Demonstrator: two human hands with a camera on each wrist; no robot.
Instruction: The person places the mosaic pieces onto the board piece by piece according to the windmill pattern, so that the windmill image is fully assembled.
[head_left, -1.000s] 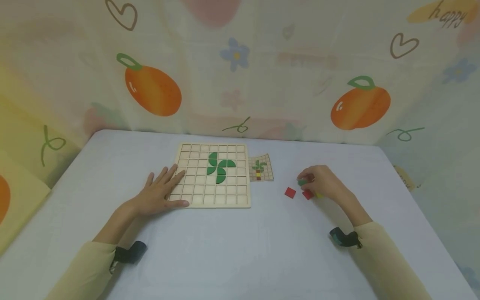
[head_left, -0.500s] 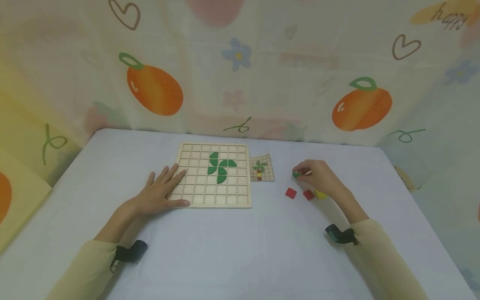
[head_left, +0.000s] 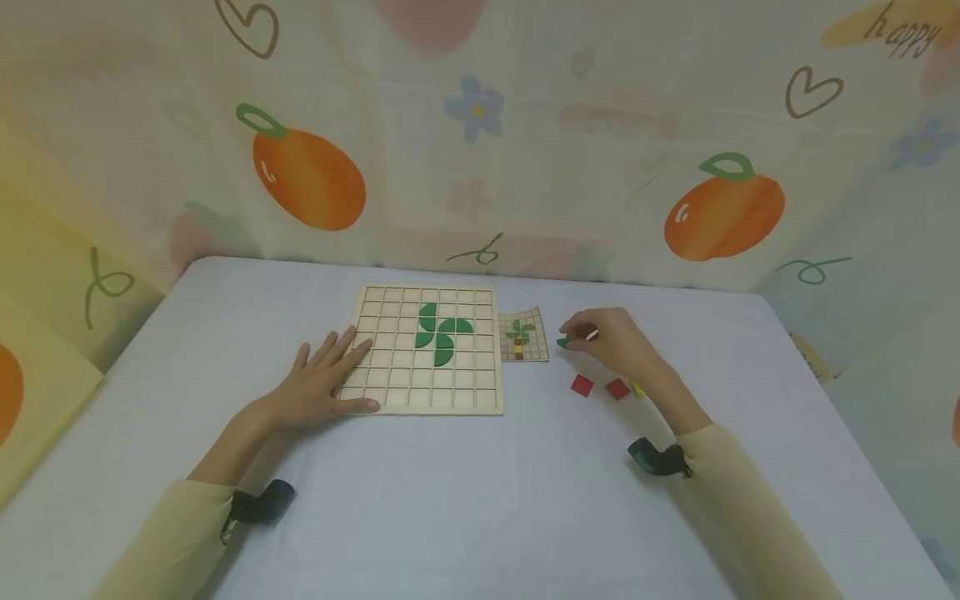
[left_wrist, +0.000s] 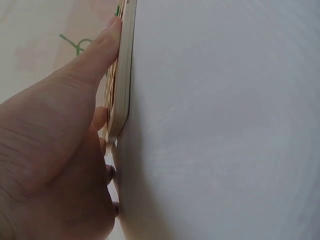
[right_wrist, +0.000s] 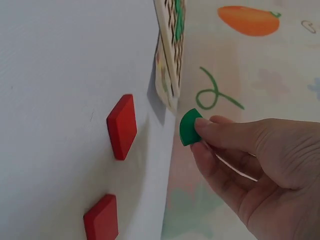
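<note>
A square wooden grid board (head_left: 397,392) lies on the table, with several green quarter-circle tiles (head_left: 444,350) set in a pinwheel near its middle. The left hand (head_left: 318,387) rests spread on the board's left edge, its thumb over the lower left corner; the left wrist view shows that thumb (left_wrist: 102,50) on the rim. Between thumb and fingers, the right hand (head_left: 611,337) pinches a green quarter-circle tile (right_wrist: 189,129) just above the table, right of the pattern card. Two red square tiles (head_left: 582,385) lie below that hand, beside a partly hidden yellow tile (head_left: 638,389).
A small pattern card (head_left: 534,346) with a printed pinwheel and squares touches the board's right side. Behind the white-covered table (head_left: 465,500) hangs a fruit-printed cloth (head_left: 540,192). Each wrist wears a dark camera (head_left: 656,457).
The right hand has lifted the green tile away from the red and yellow tiles and carried it left toward the card. The left hand has stayed on the board.
</note>
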